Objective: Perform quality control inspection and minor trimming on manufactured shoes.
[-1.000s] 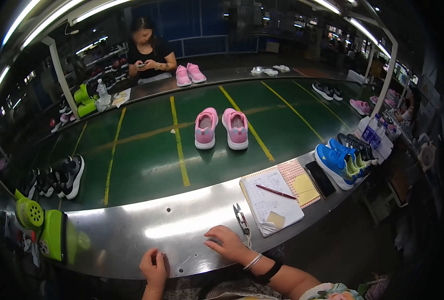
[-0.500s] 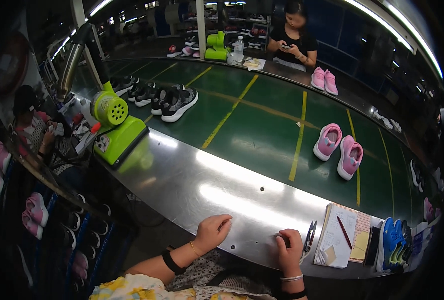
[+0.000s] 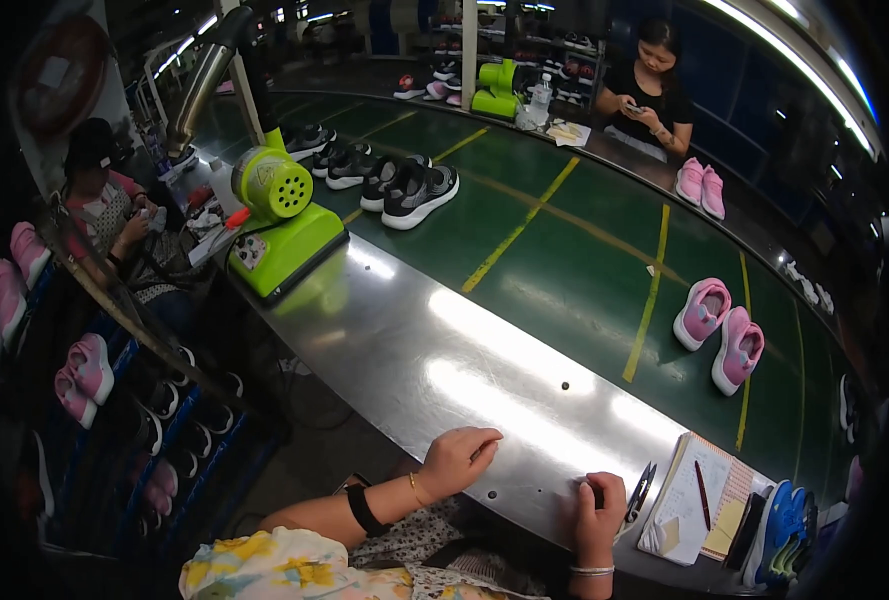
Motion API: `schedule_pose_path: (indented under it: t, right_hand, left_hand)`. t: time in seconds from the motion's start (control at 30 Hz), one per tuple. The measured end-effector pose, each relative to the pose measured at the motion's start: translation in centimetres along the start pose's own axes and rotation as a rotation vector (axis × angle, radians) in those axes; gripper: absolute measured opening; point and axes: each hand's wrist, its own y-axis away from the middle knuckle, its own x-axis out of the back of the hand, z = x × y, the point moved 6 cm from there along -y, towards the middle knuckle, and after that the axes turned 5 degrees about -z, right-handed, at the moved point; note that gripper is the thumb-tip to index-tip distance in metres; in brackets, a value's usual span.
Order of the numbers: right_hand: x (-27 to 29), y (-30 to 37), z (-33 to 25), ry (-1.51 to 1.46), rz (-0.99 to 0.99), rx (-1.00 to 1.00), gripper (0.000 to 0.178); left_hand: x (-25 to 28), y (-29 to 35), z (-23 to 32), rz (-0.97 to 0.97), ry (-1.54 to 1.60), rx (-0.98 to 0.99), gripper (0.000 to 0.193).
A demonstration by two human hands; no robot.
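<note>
Both hands are rested empty on the steel table [image 3: 414,350]: left hand [image 3: 459,458] loosely curled, right hand [image 3: 598,503] closed on nothing. Small scissors [image 3: 640,490] lie at three o'clock of it, seemingly awaiting a short reach.

Your left hand [image 3: 456,460] lay on the near edge of the steel worktable [image 3: 394,350], fingers curled loosely, thumb side up, holding nothing. Your right hand [image 3: 600,507] rested on the same edge, well apart from the left, fingers bent over the rim. Small scissors [image 3: 640,484] lay just beside your right hand, closed, their points aimed away from you.
</note>
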Motion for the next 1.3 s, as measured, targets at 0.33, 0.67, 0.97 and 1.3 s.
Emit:
schedule_pose_path:
  t: [0.33,0.67,0.97,1.3]
  right_hand:
    - [-0.1,0.1,0.5,-0.012,0.015,-0.073,0.01]
    - [-0.2,0.1,1.0,-0.005,0.025,-0.084,0.009]
    - [-0.2,0.3,0.8,-0.009,0.064,-0.04,0.009]
    - [-0.3,0.4,0.9,-0.053,0.054,-0.06,0.006]
  left_hand:
    - [0.4,-0.1,0.1,0.047,-0.009,-0.062,0.01]
    - [0.3,-0.2,0.0,0.05,0.018,-0.05,0.01]
    - [0.8,-0.1,0.1,0.021,0.033,-0.025,0.011]
    - [0.9,0.0,-0.1,0.033,0.026,-0.041,0.013]
